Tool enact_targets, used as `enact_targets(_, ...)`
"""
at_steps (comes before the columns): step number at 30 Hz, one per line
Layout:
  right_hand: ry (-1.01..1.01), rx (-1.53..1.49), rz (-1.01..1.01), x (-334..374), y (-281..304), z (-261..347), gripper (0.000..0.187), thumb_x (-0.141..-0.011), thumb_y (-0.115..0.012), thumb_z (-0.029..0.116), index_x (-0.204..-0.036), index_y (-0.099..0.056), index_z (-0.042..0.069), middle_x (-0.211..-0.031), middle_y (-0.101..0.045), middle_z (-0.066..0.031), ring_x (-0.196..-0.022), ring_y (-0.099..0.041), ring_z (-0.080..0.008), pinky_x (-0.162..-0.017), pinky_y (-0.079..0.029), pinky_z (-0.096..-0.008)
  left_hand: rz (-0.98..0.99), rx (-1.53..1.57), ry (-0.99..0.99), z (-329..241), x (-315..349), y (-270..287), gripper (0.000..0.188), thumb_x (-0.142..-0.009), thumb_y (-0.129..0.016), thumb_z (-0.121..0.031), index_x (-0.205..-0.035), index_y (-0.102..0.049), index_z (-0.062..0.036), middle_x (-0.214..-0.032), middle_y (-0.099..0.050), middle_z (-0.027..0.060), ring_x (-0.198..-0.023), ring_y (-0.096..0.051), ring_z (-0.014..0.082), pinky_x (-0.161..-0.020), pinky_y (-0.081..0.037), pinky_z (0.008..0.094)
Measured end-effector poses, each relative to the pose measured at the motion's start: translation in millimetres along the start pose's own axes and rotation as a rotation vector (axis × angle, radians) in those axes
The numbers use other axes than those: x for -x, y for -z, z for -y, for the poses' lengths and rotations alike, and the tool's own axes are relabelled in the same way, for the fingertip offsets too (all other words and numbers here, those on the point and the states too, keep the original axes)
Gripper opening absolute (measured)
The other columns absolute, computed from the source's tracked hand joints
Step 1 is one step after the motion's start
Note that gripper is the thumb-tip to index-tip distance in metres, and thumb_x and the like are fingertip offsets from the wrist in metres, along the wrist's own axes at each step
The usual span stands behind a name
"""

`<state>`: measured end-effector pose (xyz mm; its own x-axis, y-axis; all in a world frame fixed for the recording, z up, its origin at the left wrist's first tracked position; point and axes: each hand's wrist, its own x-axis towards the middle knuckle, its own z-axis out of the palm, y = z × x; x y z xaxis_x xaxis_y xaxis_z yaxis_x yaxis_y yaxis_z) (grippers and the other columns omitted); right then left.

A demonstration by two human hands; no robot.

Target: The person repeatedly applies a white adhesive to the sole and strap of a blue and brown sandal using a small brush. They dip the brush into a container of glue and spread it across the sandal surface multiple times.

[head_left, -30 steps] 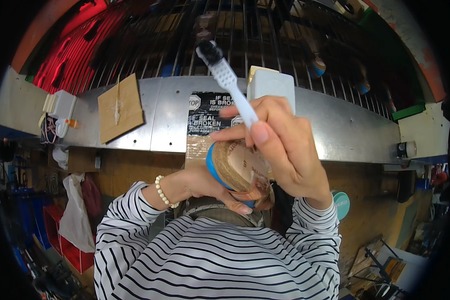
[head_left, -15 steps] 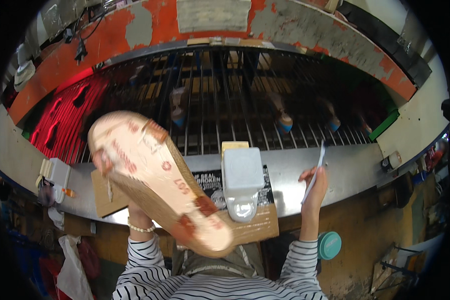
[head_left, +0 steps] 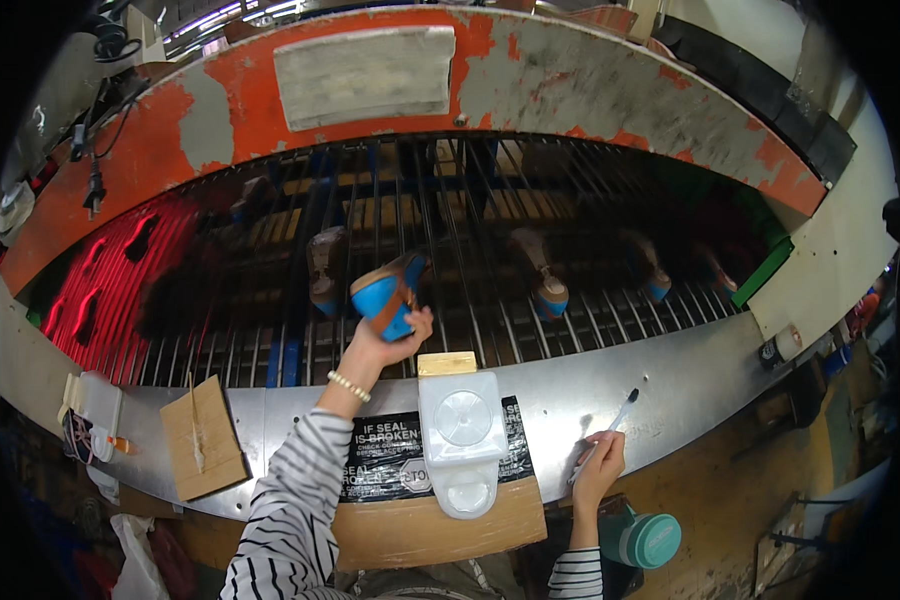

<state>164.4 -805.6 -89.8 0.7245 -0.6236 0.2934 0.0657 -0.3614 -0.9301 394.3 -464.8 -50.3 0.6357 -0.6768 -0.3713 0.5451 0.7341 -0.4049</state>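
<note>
My left hand point(head_left: 395, 338) grips a sandal point(head_left: 380, 300) with a blue underside and a brown strap, held out over the rack of metal bars. The sandal is tilted, its far end pointing away to the right. In my right hand point(head_left: 600, 462) is a slim pale brush point(head_left: 622, 414) with a dark tip, held above the steel ledge. Between my hands stands a white plastic container point(head_left: 464, 410) with a rounded front part, in front of a small yellow block point(head_left: 447, 363).
Several sandals lie on the metal bars point(head_left: 490, 300), one of them a sandal point(head_left: 550, 290) right of mine. Red light glows over the bars at left. A cardboard piece point(head_left: 205, 440) with a thin stick rests on the steel ledge point(head_left: 690, 400). A teal-lidded container point(head_left: 657, 540) stands low at right.
My left hand has carried the sandal away from me, from close up with its pale footbed showing to over the bars. My right hand has lowered slightly with the brush. The view has shifted.
</note>
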Motion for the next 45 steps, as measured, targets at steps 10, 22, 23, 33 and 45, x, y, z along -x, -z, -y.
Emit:
enact_targets(10, -0.048, 0.006, -0.018, 0.2, -2.3, 4.2, 0.032, -0.107, -0.042, 0.019, -0.082, -0.053, 0.001, -0.064, -0.053, -0.0035, -0.049, -0.045, -0.0078, -0.048, -0.035, -0.0257, -0.278, -0.568, -0.497, 18.9, -34.2, 0.3, 0.036, -0.108, -0.034, -0.029, -0.135, -0.048, -0.0099, -0.148, -0.038, 0.0186, -0.132, -0.039, 0.0499, -0.106, -0.042, 0.0672)
enact_targets(22, -0.085, 0.003, -0.027, 0.4, -2.3, 9.1, 0.031, -0.106, -0.044, 0.017, -0.081, -0.052, 0.0, -0.064, -0.055, -0.0047, -0.049, -0.046, -0.0086, -0.048, -0.035, -0.026, -0.152, -0.525, -0.383, -22.3, -45.6, -29.0, 0.06, -0.107, -0.031, -0.04, -0.153, -0.021, -0.0018, -0.158, -0.022, 0.0256, -0.143, -0.022, 0.0515, -0.115, -0.03, 0.0586)
enact_targets(23, -0.092, 0.0, -0.018, 0.4, -2.2, 8.8, 0.031, -0.106, -0.044, 0.017, -0.081, -0.052, 0.0, -0.064, -0.055, -0.0048, -0.049, -0.046, -0.0087, -0.048, -0.035, -0.0261, -0.088, -0.711, -0.45, -19.8, -43.1, -35.7, 0.065, -0.107, -0.031, -0.042, -0.155, -0.015, -0.0027, -0.16, -0.015, 0.026, -0.145, -0.017, 0.0523, -0.118, -0.023, 0.0605)
enact_targets(33, -0.084, 0.033, 0.015, 0.8, 0.0, 6.4, 0.031, -0.107, -0.042, 0.017, -0.082, -0.05, 0.001, -0.074, -0.06, -0.0065, -0.049, -0.043, -0.0068, -0.048, -0.035, -0.0231, 0.22, -1.007, -0.842, -53.2, -129.9, -101.8, 0.069, -0.1, -0.048, -0.046, -0.154, -0.021, -0.0114, -0.156, -0.025, 0.0295, -0.142, -0.031, 0.0479, -0.112, -0.032, 0.0646)
enact_targets(45, -0.05, 0.016, -0.073, 3.9, 0.0, 0.8, 0.03, -0.106, -0.044, 0.017, -0.082, -0.051, 0.001, -0.07, -0.058, -0.0062, -0.049, -0.044, -0.0067, -0.047, -0.035, -0.0231, -0.492, -2.139, -0.491, 100.2, -303.9, -25.6, 0.076, -0.075, -0.082, -0.04, -0.133, -0.053, -0.0015, -0.142, -0.05, 0.0125, -0.129, -0.049, 0.0289, -0.107, -0.04, 0.0384)
